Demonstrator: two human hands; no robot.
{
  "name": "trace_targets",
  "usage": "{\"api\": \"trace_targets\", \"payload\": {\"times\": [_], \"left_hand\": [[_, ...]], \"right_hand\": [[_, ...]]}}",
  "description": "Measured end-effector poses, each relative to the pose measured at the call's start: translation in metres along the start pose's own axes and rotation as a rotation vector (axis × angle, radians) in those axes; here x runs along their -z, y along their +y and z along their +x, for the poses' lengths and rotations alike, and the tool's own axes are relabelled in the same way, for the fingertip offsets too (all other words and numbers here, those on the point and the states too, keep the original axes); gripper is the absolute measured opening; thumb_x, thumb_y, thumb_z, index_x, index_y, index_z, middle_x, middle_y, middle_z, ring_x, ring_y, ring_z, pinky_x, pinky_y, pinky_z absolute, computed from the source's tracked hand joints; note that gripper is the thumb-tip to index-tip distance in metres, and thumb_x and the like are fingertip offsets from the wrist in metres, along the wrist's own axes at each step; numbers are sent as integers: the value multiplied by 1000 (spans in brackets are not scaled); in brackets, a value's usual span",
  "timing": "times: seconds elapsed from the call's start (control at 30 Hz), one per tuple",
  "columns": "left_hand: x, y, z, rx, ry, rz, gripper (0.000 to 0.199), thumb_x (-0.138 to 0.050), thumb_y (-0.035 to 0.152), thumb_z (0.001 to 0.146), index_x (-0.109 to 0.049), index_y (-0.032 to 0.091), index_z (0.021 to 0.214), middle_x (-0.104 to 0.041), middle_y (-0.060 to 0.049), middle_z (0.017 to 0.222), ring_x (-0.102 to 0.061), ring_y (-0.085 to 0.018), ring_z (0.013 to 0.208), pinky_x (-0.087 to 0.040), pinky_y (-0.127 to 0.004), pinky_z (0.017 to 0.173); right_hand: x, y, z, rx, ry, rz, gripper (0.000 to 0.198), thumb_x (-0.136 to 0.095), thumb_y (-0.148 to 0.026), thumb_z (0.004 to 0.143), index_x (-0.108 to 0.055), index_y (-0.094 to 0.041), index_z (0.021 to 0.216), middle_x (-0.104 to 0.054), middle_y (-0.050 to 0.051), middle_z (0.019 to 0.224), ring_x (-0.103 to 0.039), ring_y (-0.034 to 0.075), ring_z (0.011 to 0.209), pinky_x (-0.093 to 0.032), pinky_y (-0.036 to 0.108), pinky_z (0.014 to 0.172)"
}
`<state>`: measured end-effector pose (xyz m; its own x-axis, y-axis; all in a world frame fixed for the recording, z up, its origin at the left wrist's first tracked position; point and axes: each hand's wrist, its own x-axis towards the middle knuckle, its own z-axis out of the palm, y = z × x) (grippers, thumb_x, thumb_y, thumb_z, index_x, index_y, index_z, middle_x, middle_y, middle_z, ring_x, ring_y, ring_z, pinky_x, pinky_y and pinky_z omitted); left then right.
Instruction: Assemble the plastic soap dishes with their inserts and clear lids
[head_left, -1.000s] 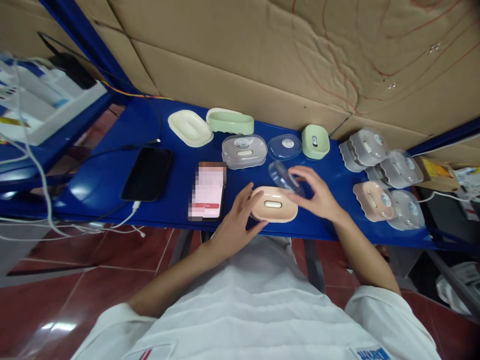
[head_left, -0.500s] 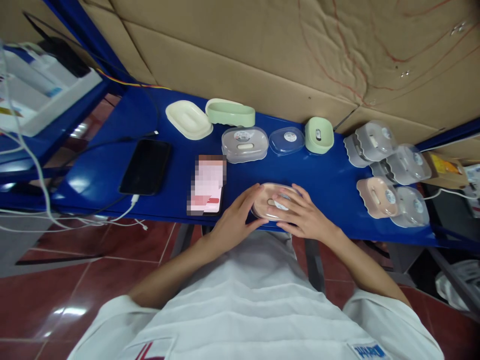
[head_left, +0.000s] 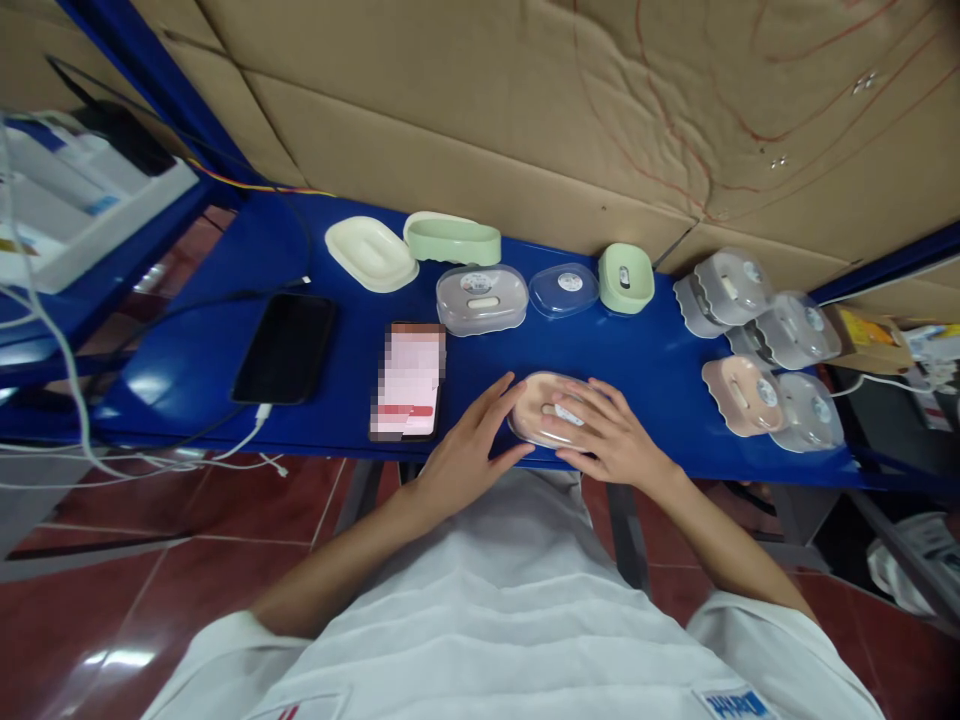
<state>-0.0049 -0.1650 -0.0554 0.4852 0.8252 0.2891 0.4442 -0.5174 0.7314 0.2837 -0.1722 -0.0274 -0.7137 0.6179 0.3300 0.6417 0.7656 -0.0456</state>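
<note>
A pink oval soap box (head_left: 536, 400) with a clear lid and a small pale tab rests at the table's front edge. My left hand (head_left: 474, 440) is beside its left end, thumb and fingers apart, with a small gap to the box. Across the right part of the lid lies my right hand (head_left: 611, 435), its fingers bent over the lid and its thumb at the near edge. These fingers partly cover a round label on the lid. Behind the box are a grey soap box (head_left: 480, 305) with a clear lid and a loose clear lid (head_left: 562, 290).
A lit phone (head_left: 409, 385) and a dark phone (head_left: 283, 350) on a white cable lie to the left. Along the back are a cream tray (head_left: 371, 255), a green tray (head_left: 454, 242) and a green box (head_left: 626, 278). Several clear-lidded boxes (head_left: 731, 285) are grouped at right. A cardboard wall (head_left: 465, 130) stands behind.
The view has shifted slightly. My left hand has eased a little away from the pink box's left end. My right hand stays over the lid.
</note>
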Motion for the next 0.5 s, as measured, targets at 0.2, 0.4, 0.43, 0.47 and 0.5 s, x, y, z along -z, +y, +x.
{"api": "trace_targets", "payload": {"times": [0.2,0.4,0.43,0.47,0.5], "left_hand": [[2,3,0,-34,7,38,62,-62,33,109,-37,31,166,-42,-13,172,-51,-29,156,-52,-48,124],[-1,2,-1,-95,22,122,53,-60,31,109,-46,29,161,-44,-13,170,-53,-30,154,-54,-49,123],[-1,2,0,-102,25,135,52,-60,31,109,-48,28,159,-45,-14,170,-53,-30,153,-55,-49,123],[-1,3,0,-107,28,147,50,-60,30,109,-49,27,158,-47,-14,169,-54,-30,153,-55,-49,122],[-1,3,0,-110,31,158,48,-60,30,109,-51,26,157,-47,-14,168,-54,-31,152,-56,-49,122]], "right_hand": [[24,33,-40,-434,42,-234,53,-60,-32,105,-54,-27,157,-62,14,158,-54,36,151,-39,61,125],[38,74,-14,-671,4,-341,55,-52,-32,104,-52,-16,157,-54,20,165,-46,41,156,-30,70,127],[35,79,0,-650,4,-317,55,-49,-31,106,-51,-16,159,-53,18,165,-45,39,157,-31,67,128],[31,83,15,-613,-10,-285,56,-46,-30,107,-48,-17,161,-52,17,167,-44,36,158,-31,64,130],[25,86,30,-574,-41,-253,57,-43,-28,107,-46,-17,163,-49,16,169,-42,35,160,-30,62,131]]}}
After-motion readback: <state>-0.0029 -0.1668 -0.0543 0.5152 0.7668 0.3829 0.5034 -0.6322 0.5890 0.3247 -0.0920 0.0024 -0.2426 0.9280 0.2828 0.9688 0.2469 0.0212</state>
